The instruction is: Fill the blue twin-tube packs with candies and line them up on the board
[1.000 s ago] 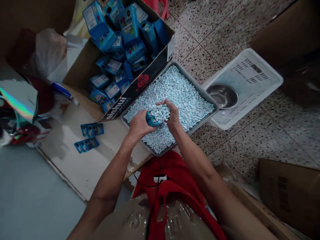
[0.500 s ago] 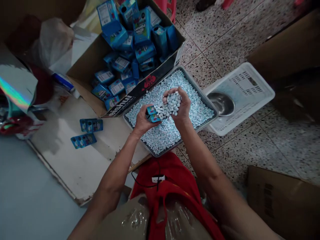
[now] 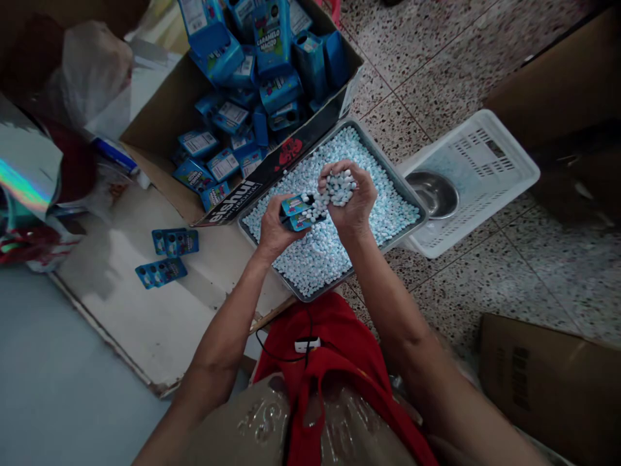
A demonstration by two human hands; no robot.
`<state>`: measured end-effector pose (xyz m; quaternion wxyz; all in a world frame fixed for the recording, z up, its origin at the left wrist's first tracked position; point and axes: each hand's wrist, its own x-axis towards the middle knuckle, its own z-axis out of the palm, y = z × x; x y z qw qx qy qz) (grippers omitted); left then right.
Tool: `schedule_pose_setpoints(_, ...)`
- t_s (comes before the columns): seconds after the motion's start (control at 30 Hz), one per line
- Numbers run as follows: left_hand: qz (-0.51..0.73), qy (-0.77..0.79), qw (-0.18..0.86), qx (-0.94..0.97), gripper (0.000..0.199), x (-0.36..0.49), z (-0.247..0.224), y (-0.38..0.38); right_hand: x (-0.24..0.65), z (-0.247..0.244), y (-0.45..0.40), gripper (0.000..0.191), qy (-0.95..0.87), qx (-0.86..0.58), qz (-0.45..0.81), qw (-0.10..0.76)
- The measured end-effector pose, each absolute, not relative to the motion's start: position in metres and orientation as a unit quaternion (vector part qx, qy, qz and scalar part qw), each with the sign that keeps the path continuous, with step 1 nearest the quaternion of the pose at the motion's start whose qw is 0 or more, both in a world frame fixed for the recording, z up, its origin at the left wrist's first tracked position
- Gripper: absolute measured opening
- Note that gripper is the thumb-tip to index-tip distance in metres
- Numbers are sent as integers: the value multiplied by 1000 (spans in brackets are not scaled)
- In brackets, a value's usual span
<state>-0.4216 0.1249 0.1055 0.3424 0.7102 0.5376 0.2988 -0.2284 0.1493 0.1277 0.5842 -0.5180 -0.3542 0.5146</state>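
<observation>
My left hand (image 3: 277,232) is wrapped round what look like two small blue candy boxes (image 3: 297,206), side by side with their open ends toward my right hand. Cupped and partly closed, my right hand (image 3: 356,200) holds a handful of small white and pale-blue candies (image 3: 338,188). Some candies spill from it over the mouths of the boxes; the insides are mostly hidden. Both hands are above a grey metal tray (image 3: 421,217) filled with the same candies.
Behind the tray stands a cardboard box (image 3: 155,152) piled with blue candy boxes (image 3: 269,39). Several flat blue packs (image 3: 167,272) lie on the white tabletop (image 3: 121,323). To the right, a white plastic basket (image 3: 514,171) holds a metal bowl (image 3: 439,194). Cardboard (image 3: 543,388) stands lower right.
My right hand has curled further round the candies and holds fewer of them. Candies have moved toward the boxes in my left hand. The whole view has shifted slightly.
</observation>
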Motion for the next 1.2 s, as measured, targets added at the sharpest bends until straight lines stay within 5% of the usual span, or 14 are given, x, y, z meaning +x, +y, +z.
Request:
schedule_pose_setpoints(0.17, 285, 539, 360, 706, 78, -423, 103, 123, -228, 138, 150, 61, -390, -552, 505, 536)
schedule_pose_setpoints(0.5, 290, 535, 390, 691, 76, -413, 109, 124, -244, 149, 146, 53, -368, -470, 532, 601)
schedule_pose_setpoints(0.87, 334, 535, 379, 678, 72, -414, 97, 126, -251, 166, 120, 60, -353, -494, 563, 561)
schedule_pose_setpoints(1.03, 367, 479, 426, 674, 70, -419, 95, 107, -217, 154, 125, 53, -376, -492, 496, 608)
schedule_pose_setpoints(1.2, 373, 505, 419, 656, 69, -451, 103, 71, -220, 101, 161, 37, -614, -511, 445, 405)
